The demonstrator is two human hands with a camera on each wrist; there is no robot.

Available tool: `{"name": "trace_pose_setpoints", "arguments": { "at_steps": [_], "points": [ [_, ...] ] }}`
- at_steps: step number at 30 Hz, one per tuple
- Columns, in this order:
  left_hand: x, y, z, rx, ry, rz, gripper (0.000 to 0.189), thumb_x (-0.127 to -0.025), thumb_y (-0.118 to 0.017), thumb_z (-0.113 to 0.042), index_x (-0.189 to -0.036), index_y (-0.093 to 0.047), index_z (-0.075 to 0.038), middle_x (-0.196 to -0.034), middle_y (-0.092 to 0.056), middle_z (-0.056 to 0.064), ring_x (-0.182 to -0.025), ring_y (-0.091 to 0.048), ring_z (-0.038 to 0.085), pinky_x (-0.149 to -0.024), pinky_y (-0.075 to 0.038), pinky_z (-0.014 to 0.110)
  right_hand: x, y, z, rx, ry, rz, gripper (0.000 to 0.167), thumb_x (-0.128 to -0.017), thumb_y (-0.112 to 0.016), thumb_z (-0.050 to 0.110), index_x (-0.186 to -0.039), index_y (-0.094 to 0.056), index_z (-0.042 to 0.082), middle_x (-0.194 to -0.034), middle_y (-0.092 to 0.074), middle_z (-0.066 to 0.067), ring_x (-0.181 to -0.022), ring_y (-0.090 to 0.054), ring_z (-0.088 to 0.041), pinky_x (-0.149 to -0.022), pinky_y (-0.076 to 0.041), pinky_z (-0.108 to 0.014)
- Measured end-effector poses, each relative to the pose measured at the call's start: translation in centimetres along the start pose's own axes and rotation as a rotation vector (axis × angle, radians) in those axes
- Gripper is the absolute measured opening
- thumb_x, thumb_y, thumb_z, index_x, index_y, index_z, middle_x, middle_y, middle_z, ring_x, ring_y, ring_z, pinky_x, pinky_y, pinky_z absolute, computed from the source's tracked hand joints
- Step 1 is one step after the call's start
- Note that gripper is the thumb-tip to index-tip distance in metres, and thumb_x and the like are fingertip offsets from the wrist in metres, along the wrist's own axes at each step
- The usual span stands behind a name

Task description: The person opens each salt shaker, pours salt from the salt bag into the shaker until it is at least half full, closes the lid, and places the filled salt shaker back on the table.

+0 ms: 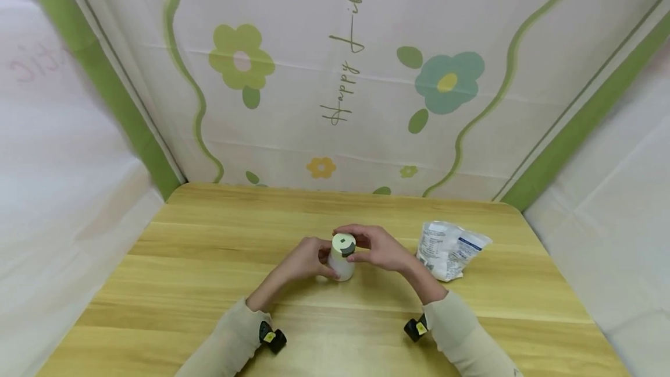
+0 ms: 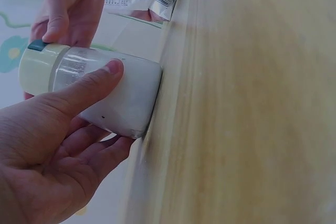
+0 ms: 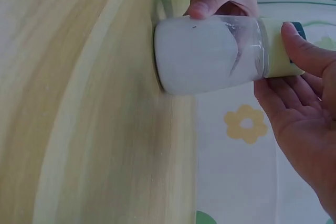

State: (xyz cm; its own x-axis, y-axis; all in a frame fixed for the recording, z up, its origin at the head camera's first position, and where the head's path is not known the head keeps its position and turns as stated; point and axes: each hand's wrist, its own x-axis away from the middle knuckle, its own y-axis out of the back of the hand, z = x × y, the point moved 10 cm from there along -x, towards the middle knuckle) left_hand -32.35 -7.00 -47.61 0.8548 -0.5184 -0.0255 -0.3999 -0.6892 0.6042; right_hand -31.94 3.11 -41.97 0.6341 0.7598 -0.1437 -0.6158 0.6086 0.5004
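A clear shaker jar [image 1: 342, 266] with white contents stands upright on the wooden table [image 1: 173, 284]. Its pale yellow-green lid [image 1: 342, 241] carries a dark green patch at the edge. Around the jar's body curl the fingers and thumb of my left hand [image 1: 309, 259], the thumb [image 2: 102, 80] lying along the clear wall. My right hand [image 1: 382, 249] grips the lid from the other side, its thumb at the dark patch. In the right wrist view the white contents [image 3: 197, 53] fill most of the jar, with a sloping top surface.
To the right of my right hand lies a crumpled white printed bag [image 1: 450, 249]. A white curtain with flowers [image 1: 241, 57] hangs behind the table's far edge, and plain white cloth [image 1: 68, 132] encloses the sides. Each sleeve cuff has a small black camera [image 1: 272, 337] strapped by it.
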Motion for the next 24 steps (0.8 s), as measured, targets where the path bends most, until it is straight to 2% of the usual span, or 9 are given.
{"name": "trace_pose_setpoints", "arguments": {
  "at_steps": [2, 5, 9, 12, 15, 19, 22, 24],
  "points": [
    [0.0, 0.0, -0.1, -0.003, -0.003, 0.001, 0.044, -0.073, -0.09, -0.021, -0.112, -0.073, -0.01, -0.108, -0.075, 0.002, -0.096, -0.068, 0.009, -0.083, -0.056, 0.026, 0.0, 0.3, -0.2, 0.0, -0.014, -0.042, 0.051, -0.088, -0.076, 0.009, -0.136, -0.058, 0.011, -0.134, -0.063, -0.008, -0.122, -0.061, -0.024, -0.104, -0.05, -0.043],
    [-0.1, 0.1, -0.1, -0.007, -0.005, -0.006, 0.043, -0.073, -0.09, -0.021, -0.111, -0.073, -0.01, -0.106, -0.075, 0.001, -0.092, -0.066, 0.007, -0.08, -0.055, 0.024, 0.1, 0.6, -0.5, 0.004, -0.049, -0.151, 0.047, -0.083, -0.081, 0.01, -0.125, -0.062, 0.016, -0.124, -0.065, -0.003, -0.117, -0.063, -0.021, -0.101, -0.052, -0.041],
    [-0.1, 0.2, 0.0, 0.003, -0.001, -0.011, 0.037, -0.073, -0.09, -0.02, -0.105, -0.073, -0.012, -0.095, -0.073, -0.003, -0.079, -0.058, 0.005, -0.071, -0.05, 0.021, 0.5, 0.4, -0.7, 0.058, -0.114, -0.291, 0.046, -0.078, -0.086, 0.014, -0.114, -0.058, 0.017, -0.118, -0.063, 0.0, -0.113, -0.061, -0.018, -0.099, -0.054, -0.037],
    [0.0, 0.2, 0.1, 0.011, -0.003, -0.009, 0.034, -0.073, -0.09, -0.02, -0.102, -0.073, -0.013, -0.088, -0.07, -0.005, -0.073, -0.053, 0.006, -0.066, -0.046, 0.02, 0.6, 0.0, -0.5, 0.117, -0.144, -0.337, 0.048, -0.077, -0.087, 0.016, -0.111, -0.053, 0.014, -0.114, -0.062, -0.001, -0.11, -0.061, -0.019, -0.097, -0.055, -0.037],
    [0.0, 0.2, 0.1, 0.012, -0.01, -0.016, 0.034, -0.072, -0.09, -0.019, -0.101, -0.073, -0.012, -0.09, -0.071, -0.004, -0.075, -0.055, 0.006, -0.067, -0.047, 0.02, 0.5, -0.1, -0.1, 0.135, -0.131, -0.295, 0.056, -0.077, -0.087, 0.017, -0.121, -0.053, 0.011, -0.122, -0.061, -0.004, -0.117, -0.06, -0.023, -0.1, -0.053, -0.042],
    [0.0, 0.2, 0.0, 0.002, -0.02, -0.019, 0.037, -0.072, -0.09, -0.018, -0.103, -0.073, -0.01, -0.098, -0.074, 0.0, -0.083, -0.061, 0.007, -0.074, -0.052, 0.023, 0.3, -0.3, 0.5, 0.097, -0.051, -0.12, 0.073, -0.083, -0.082, 0.014, -0.145, -0.044, 0.01, -0.146, -0.052, -0.01, -0.136, -0.049, -0.03, -0.11, -0.044, -0.049],
    [0.0, 0.1, 0.0, -0.002, -0.017, -0.012, 0.038, -0.073, -0.09, -0.019, -0.106, -0.073, -0.01, -0.101, -0.075, 0.002, -0.086, -0.063, 0.008, -0.076, -0.053, 0.025, 0.2, -0.3, 1.0, 0.072, -0.014, -0.014, 0.068, -0.088, -0.075, 0.009, -0.148, -0.045, 0.01, -0.151, -0.048, -0.013, -0.139, -0.047, -0.03, -0.112, -0.042, -0.046],
    [0.0, 0.0, 0.0, -0.002, -0.013, -0.009, 0.039, -0.073, -0.09, -0.02, -0.107, -0.073, -0.009, -0.102, -0.075, 0.002, -0.087, -0.064, 0.008, -0.077, -0.054, 0.026, 0.1, -0.3, 1.0, 0.075, -0.011, 0.01, 0.06, -0.089, -0.073, 0.006, -0.145, -0.05, 0.009, -0.148, -0.052, -0.012, -0.135, -0.051, -0.027, -0.11, -0.044, -0.042]
  ]
}}
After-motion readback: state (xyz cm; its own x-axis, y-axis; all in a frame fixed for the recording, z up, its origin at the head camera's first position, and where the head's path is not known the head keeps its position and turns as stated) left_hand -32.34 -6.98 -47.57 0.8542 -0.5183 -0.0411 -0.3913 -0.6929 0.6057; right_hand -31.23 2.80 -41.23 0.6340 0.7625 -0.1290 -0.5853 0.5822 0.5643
